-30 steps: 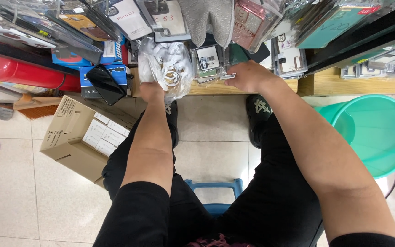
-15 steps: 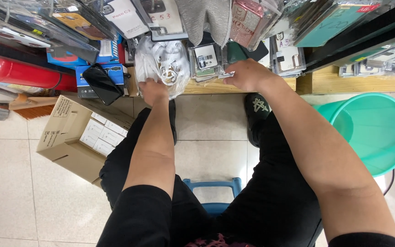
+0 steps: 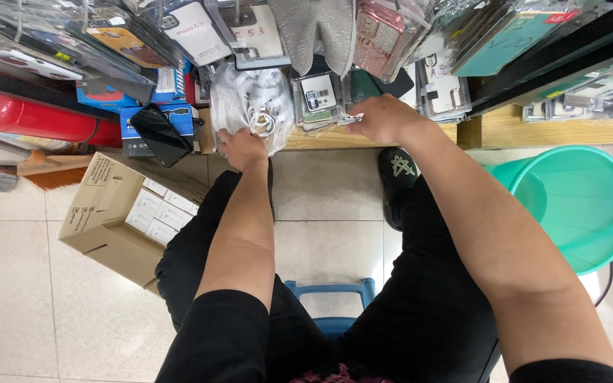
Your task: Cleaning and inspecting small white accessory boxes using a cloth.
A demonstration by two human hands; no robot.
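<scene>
Two bare forearms run up from a seated person in black trousers, with a blue stool (image 3: pixel 335 294) showing between the knees on the tiled floor (image 3: pixel 30 312). Left of the legs sits an open cardboard box (image 3: pixel 111 220) with small white cartons in it; to the right stands a green bucket (image 3: pixel 580 202). A black shoe (image 3: pixel 400 181) rests on the tiles just under the wooden shelf (image 3: pixel 505 131). At the shelf edge, the left hand (image 3: pixel 243 147) is curled shut around the bottom of a clear plastic bag (image 3: pixel 253 103) stuffed with white cables, which stands on the shelf just above the knuckles. The right hand (image 3: pixel 383 117) is closed, fingers bent down, on a thin clear packet (image 3: pixel 345 117) lying on the shelf edge beside small packaged phone cases (image 3: pixel 317 99); how firm the grip is I cannot tell. Left of the bag, a black phone (image 3: pixel 159 133) leans on blue boxes (image 3: pixel 152 117), and further left lies a red cylinder (image 3: pixel 30 117). Beyond, rows of hanging phone cases in clear sleeves (image 3: pixel 179 28) fill the top of the view, with a grey fabric piece (image 3: pixel 313 28) among them.
</scene>
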